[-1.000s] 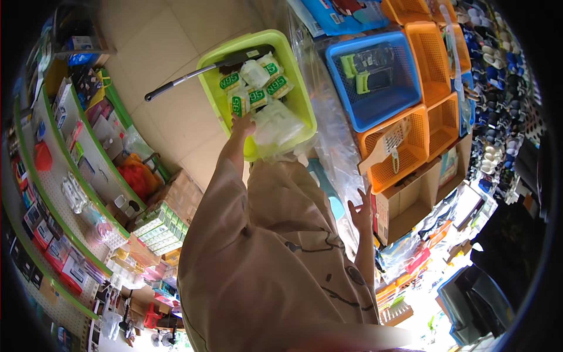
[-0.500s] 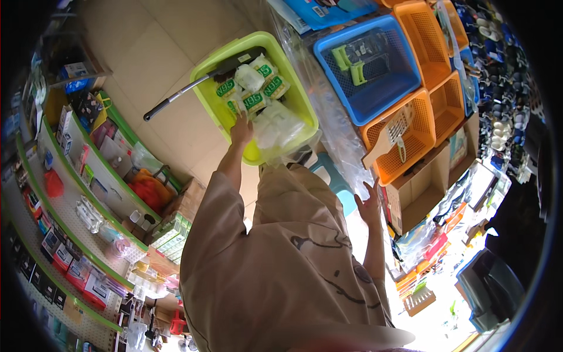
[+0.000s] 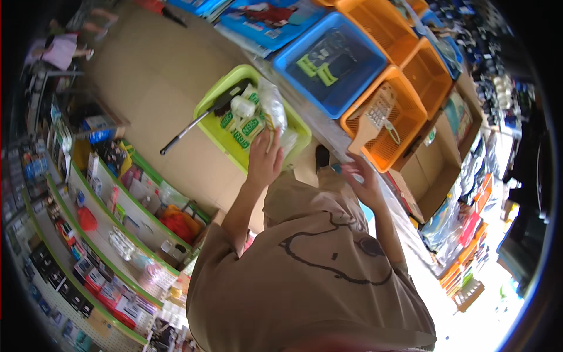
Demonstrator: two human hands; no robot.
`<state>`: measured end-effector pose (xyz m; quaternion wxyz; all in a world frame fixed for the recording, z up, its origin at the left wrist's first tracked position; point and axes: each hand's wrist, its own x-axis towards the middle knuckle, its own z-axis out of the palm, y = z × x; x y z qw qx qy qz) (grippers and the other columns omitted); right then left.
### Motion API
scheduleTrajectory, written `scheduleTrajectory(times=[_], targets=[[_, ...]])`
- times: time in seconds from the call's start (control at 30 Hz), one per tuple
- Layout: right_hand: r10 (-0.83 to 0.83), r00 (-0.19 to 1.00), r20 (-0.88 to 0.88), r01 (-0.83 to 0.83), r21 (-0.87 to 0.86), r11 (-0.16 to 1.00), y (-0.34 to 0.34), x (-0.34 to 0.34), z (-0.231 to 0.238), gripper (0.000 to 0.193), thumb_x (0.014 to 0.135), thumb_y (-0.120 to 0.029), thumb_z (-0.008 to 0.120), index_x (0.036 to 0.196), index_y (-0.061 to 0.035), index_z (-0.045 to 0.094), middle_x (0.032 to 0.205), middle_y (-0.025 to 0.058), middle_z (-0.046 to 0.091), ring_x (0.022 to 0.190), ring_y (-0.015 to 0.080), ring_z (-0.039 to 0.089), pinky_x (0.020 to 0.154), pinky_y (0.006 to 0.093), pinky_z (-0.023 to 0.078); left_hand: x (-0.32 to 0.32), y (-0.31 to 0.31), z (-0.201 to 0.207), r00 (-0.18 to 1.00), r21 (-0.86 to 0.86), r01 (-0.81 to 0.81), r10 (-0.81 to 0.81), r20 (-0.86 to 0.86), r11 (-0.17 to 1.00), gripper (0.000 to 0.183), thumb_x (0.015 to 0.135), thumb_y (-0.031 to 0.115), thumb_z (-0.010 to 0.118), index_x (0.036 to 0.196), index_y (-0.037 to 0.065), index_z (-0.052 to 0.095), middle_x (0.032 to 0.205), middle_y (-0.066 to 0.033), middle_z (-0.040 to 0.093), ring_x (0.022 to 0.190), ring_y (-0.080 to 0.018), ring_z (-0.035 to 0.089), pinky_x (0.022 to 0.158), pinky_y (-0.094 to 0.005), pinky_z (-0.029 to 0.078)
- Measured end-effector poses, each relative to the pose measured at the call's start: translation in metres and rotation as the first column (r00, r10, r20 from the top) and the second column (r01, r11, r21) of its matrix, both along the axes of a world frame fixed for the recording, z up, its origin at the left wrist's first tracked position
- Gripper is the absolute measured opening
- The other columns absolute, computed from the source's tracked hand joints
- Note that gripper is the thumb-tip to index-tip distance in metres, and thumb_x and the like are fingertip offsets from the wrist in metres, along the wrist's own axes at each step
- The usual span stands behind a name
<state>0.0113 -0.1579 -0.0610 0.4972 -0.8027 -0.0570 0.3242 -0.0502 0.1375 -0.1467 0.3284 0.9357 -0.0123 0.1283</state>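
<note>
A yellow-green plastic tub [image 3: 205,132] stands on the floor ahead of me. Inside it lie several white packets with green print [image 3: 241,130] and a small white bundle [image 3: 243,107]. At the tub's near side, my left hand [image 3: 264,161] is closed on the lower end of a clear plastic bag [image 3: 271,102], which rises above the packets. A dark-headed tool with a long grey handle [image 3: 189,130] leans over the tub's left rim. My right hand [image 3: 365,183] hovers near an orange basket, fingers loosely apart, nothing in it; it is slightly blurred.
To the right stand a blue basket [image 3: 293,53] holding green-handled items, the orange basket [image 3: 417,126] with a perforated beige tool, and a cardboard box [image 3: 431,167]. Curved green-edged shelves [image 3: 111,220] full of goods line the left. Other people [image 3: 61,50] appear far left.
My left hand has come back toward me and now has the clear plastic bag raised from the tub. My right hand has moved up beside the orange basket. The view has shifted.
</note>
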Motion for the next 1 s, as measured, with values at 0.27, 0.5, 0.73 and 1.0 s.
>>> scheduleTrajectory(times=[0.27, 0.5, 0.73, 1.0], targets=[[-0.351, 0.934, -0.075, 0.318, 0.626, 0.712, -0.003, -0.002, 0.025, 0.063, 0.095, -0.018, 0.064, 0.145, -0.0052, 0.03, 0.132, 0.0082, 0.049, 0.126, 0.0194, 0.046, 0.101, 0.0335, 0.042, 0.011, -0.142, 0.087, 0.891, 0.277, 0.377, -0.427, 0.151, 0.884, 0.054, 0.085, 0.015, 0.059, 0.137, 0.004, 0.051, 0.142, -0.0277, 0.043, 0.129, -0.0337, 0.05, 0.106, -0.0487, 0.037], [-0.572, 0.71, -0.412, 0.679, 0.616, 0.399, -0.114, -0.004, 0.018, 0.034, 0.097, -0.017, 0.06, 0.127, -0.0032, 0.05, 0.116, 0.0044, 0.062, 0.105, 0.013, 0.059, 0.092, 0.0313, 0.048, 0.039, -0.215, 0.115, 0.806, 0.139, 0.541, -0.558, 0.199, 0.83, 0.046, 0.083, 0.007, 0.063, 0.128, 0.002, 0.056, 0.138, -0.024, 0.048, 0.124, -0.0384, 0.052, 0.102, -0.0489, 0.043], [-0.776, 0.39, -0.495, 0.819, 0.571, 0.047, -0.262, 0.022, -0.057, 0.03, 0.087, -0.014, 0.066, 0.113, -0.0043, 0.056, 0.109, 0.0088, 0.061, 0.099, 0.0194, 0.061, 0.082, 0.0351, 0.05, 0.042, -0.248, 0.119, 0.914, 0.172, 0.391, -0.403, 0.041, 0.904, 0.039, 0.086, 0.007, 0.062, 0.125, 0.004, 0.057, 0.128, -0.0169, 0.055, 0.111, -0.0348, 0.056, 0.093, -0.044, 0.045], [-0.757, 0.01, -0.653, 0.954, 0.232, -0.188, -0.383, 0.107, -0.137, 0.038, 0.079, -0.025, 0.082, 0.108, -0.0141, 0.06, 0.103, 0.0043, 0.064, 0.094, 0.0183, 0.06, 0.064, 0.0331, 0.041, -0.023, -0.217, 0.032, 0.963, 0.103, 0.099, -0.069, -0.259, 0.99, 0.038, 0.091, 0.011, 0.058, 0.128, 0.002, 0.054, 0.121, -0.0196, 0.057, 0.108, -0.0379, 0.057, 0.092, -0.0434, 0.046]])
